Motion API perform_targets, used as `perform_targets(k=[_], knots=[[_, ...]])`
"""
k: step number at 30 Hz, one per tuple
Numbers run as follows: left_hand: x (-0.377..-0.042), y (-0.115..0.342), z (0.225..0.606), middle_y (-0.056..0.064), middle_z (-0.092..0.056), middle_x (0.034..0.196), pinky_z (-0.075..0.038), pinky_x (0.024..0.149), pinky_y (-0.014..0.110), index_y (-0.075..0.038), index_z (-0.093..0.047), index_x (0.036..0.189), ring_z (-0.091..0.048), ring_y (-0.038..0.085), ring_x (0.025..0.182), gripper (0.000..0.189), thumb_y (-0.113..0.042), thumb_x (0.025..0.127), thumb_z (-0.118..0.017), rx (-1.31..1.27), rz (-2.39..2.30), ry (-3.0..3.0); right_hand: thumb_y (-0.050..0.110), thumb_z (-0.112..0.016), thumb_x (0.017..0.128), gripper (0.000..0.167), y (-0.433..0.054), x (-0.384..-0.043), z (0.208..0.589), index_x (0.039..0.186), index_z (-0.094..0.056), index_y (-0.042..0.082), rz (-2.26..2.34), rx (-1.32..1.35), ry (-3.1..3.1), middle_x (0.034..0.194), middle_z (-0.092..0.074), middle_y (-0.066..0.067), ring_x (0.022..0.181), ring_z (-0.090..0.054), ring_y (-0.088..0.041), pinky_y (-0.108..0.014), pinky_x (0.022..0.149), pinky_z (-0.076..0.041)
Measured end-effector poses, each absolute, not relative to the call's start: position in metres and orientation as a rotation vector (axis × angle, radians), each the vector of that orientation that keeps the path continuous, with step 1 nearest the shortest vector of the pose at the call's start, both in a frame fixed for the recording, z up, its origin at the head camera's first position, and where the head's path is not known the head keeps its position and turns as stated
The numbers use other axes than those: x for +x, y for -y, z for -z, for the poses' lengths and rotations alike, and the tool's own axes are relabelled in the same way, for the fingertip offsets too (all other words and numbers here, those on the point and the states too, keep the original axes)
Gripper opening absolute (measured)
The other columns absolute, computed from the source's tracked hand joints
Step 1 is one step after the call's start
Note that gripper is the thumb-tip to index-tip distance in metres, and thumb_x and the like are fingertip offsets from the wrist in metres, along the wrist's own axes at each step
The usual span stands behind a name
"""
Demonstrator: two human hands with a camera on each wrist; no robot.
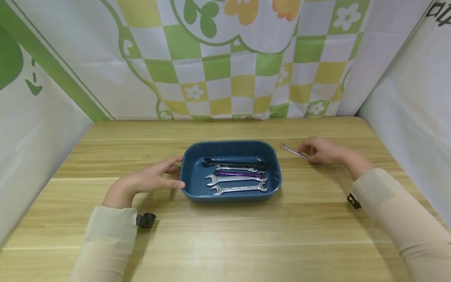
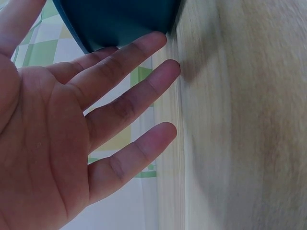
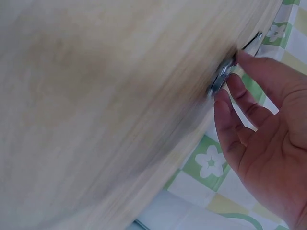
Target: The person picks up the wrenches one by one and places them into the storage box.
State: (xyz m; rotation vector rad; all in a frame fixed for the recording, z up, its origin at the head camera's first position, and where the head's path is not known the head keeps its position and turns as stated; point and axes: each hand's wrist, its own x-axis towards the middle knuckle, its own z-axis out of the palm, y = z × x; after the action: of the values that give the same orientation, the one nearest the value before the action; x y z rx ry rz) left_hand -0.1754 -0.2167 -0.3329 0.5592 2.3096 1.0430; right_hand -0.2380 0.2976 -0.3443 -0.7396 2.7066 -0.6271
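A blue plastic box (image 1: 230, 198) stands mid-table with several wrenches in it: a black wrench (image 1: 234, 163), a purple wrench (image 1: 239, 173) and silver ones (image 1: 239, 188). At its left end is my left hand (image 1: 149, 180), thumb at the rim and fingers along the outer wall. The left wrist view shows these fingers (image 2: 127, 103) spread and nearly straight beside the box (image 2: 117, 24). Right of the box, my right hand (image 1: 325, 150) pinches a small silver wrench (image 1: 294, 151) between thumb and fingers, close to the tabletop. In the right wrist view, fingertips flank this wrench (image 3: 221, 75).
The wooden table (image 1: 225, 239) reaches back to a hanging checked cloth (image 1: 243, 78) in green, yellow and white. White cloth sides (image 1: 419, 90) stand at left and right. A black strap piece (image 1: 146, 220) sticks out from the left sleeve.
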Motion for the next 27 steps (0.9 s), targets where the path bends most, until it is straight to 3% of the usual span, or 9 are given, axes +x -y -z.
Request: perform_targets(k=[12, 27], knots=[[-0.177, 0.216, 0.330, 0.026, -0.048, 0.147, -0.036, 0.110, 0.064, -0.012, -0.024, 0.156, -0.042, 0.045, 0.139, 0.081, -0.034, 0.093, -0.069, 0.570, -1.026, -2.314, -0.001, -0.069, 0.086, 0.008, -0.286, -0.238, 0.343, 0.093, -0.066, 0.000, 0.634, -0.680, -2.738, 0.091, -0.069, -0.010, 0.089, -0.063, -0.021, -0.038, 0.082, -0.052], [-0.174, 0.215, 0.331, 0.026, -0.047, 0.148, -0.035, 0.110, 0.064, -0.012, -0.024, 0.156, -0.040, 0.045, 0.140, 0.082, -0.037, 0.093, -0.070, 0.554, -1.028, -2.307, -0.003, -0.064, 0.078, 0.008, -0.279, -0.240, 0.346, 0.082, -0.062, 0.003, 0.535, -0.686, -2.643, 0.077, -0.059, -0.003, 0.074, -0.052, -0.013, -0.027, 0.067, -0.045]])
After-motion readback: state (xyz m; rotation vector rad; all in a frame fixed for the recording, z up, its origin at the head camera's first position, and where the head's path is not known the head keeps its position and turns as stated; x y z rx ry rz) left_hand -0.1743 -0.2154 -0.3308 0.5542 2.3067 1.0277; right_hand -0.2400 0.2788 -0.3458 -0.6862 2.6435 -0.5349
